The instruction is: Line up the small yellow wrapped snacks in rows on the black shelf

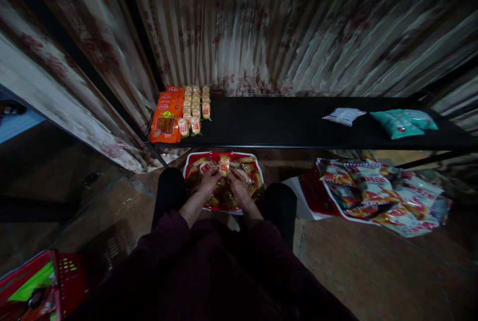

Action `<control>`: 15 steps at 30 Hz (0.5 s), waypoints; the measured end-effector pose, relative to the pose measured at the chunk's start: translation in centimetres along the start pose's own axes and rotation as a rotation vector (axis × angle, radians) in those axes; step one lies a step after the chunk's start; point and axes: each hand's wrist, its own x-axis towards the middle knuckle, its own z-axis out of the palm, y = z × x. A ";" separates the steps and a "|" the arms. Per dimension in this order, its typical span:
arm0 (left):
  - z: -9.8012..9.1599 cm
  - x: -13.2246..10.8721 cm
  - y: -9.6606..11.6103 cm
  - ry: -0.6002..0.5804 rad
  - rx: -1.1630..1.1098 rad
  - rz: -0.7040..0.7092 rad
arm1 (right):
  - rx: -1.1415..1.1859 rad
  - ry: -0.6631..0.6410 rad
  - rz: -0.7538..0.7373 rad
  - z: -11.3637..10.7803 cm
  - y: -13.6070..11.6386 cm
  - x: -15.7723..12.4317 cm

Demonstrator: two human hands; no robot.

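Note:
Both my hands meet over a red basket with a white rim (261, 171), which stands on the floor between my knees. Pinched between my left hand (209, 181) and my right hand (238, 184) is a small wrapped snack cake (224, 164) with a yellow and red label. Below my hands the basket is filled with more wrapped snacks (224, 199). On the black shelf (261, 122) just beyond, similar snack cakes (195, 107) stand in rows. Left of these rows lie overlapping orange snack packets (166, 117).
A white packet (343, 116) and green packets (401, 123) lie at the shelf's right. On the floor to the right, another red basket (317, 191) overflows with chip bags (384, 191). A third red basket (70, 276) stands at lower left. Dark posts (138, 22) and curtains (254, 27) enclose the shelf.

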 end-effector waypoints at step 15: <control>0.9 -1.2 1.1 0.071 -0.061 -0.026 | 0.063 0.002 0.020 0.2 0.0 -0.4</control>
